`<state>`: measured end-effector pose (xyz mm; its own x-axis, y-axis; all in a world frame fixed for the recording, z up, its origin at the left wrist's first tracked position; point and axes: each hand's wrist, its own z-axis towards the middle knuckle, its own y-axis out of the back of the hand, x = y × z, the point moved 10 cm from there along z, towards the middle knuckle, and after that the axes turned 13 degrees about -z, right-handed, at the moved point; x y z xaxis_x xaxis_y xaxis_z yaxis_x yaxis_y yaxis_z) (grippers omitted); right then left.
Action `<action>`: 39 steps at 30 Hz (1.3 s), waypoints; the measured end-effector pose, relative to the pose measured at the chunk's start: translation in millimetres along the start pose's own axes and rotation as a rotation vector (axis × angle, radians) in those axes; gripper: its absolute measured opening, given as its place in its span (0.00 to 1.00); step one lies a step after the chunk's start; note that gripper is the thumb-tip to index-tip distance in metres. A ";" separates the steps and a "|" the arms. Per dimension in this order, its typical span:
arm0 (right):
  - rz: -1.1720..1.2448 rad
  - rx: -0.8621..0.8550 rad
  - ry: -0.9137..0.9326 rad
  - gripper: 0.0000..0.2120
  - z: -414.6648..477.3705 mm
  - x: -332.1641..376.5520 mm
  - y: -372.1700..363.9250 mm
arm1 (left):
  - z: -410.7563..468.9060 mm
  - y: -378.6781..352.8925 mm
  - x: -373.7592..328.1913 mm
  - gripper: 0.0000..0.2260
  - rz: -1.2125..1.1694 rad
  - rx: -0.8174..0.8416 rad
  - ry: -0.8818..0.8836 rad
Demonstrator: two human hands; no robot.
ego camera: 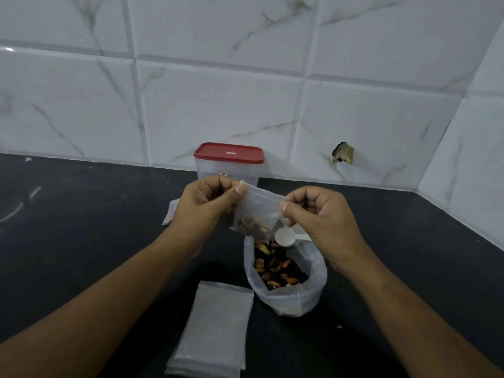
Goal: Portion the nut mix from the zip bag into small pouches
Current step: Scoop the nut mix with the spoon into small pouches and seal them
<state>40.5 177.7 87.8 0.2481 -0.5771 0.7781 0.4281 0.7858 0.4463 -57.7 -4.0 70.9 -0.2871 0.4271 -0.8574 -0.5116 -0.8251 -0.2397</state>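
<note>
My left hand (207,204) and right hand (320,214) each pinch 1 top corner of small pouch (259,210); zip bag (289,298) at 6 o'clock.

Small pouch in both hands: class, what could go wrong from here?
The small pouch is pinched only at its top corners by the left hand and right hand; a slip could spill its nuts. The spoon is tucked in the right hand too and might drop. The zip bag stands open and unsupported below; a bump could tip it.

Empty pouches (215,326) lie left of zip bag (286,279); container (228,163) behind.
</note>
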 end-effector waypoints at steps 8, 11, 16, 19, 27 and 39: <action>-0.236 0.031 0.117 0.05 -7.4 11.7 -12.5 | 7.4 51.8 -3.2 0.04 0.051 -0.251 0.000; -0.446 0.225 0.267 0.01 -20.2 31.2 -45.1 | 10.0 76.0 8.5 0.02 0.149 -0.351 0.063; -0.701 0.506 0.454 0.15 -52.3 44.1 -99.7 | 10.5 92.6 14.0 0.12 0.483 -0.388 0.076; -0.834 0.551 0.470 0.20 -57.2 44.7 -104.8 | 12.5 92.1 9.9 0.12 0.770 -0.337 0.030; -0.730 0.575 0.410 0.06 -56.2 40.3 -107.2 | 18.8 99.6 28.3 0.19 1.057 -0.251 0.154; -0.120 0.268 0.027 0.04 -22.8 24.8 -54.6 | 17.5 101.3 28.0 0.17 1.147 -0.275 0.217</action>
<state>43.1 115.4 72.7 0.2340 -0.6721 0.7025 0.2117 0.7404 0.6379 -131.7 -69.2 30.6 -0.3068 -0.6584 -0.6874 0.1511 -0.7467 0.6478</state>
